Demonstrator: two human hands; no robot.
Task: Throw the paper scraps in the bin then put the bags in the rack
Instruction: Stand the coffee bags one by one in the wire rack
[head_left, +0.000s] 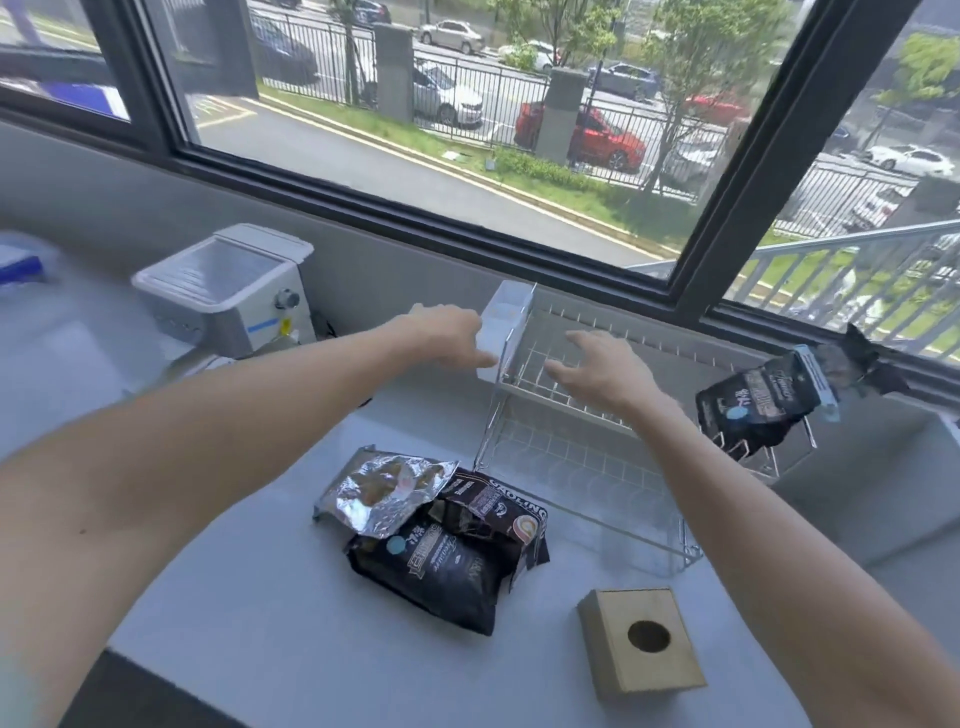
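- A wooden box (641, 643) with a round hole in its top sits nearest, at about 5 o'clock on the white table (270, 613)
- Just beyond it, toward 6 o'clock, a heap of snack bags lies on the table: a black bag (431, 571) at the bottom, a dark brown bag (498, 512) over it, and a silver foil bag (382, 488) on top at the left
- A wire rack (582, 415) stands at the centre, its upper shelf bare, with a white plastic holder (501, 330) clipped to its left end
- The left hand (447, 335) reaches in from 8 o'clock, fingers extended against the holder's side; whether it grips it is unclear
- The right hand (605, 371) hovers over the upper shelf, fingers spread wide, holding nothing
- Another black bag (763, 402) leans tilted at the rack's right end, near 3 o'clock
- A white lidded appliance (228, 288) stands at 10 o'clock under the window (467, 130)
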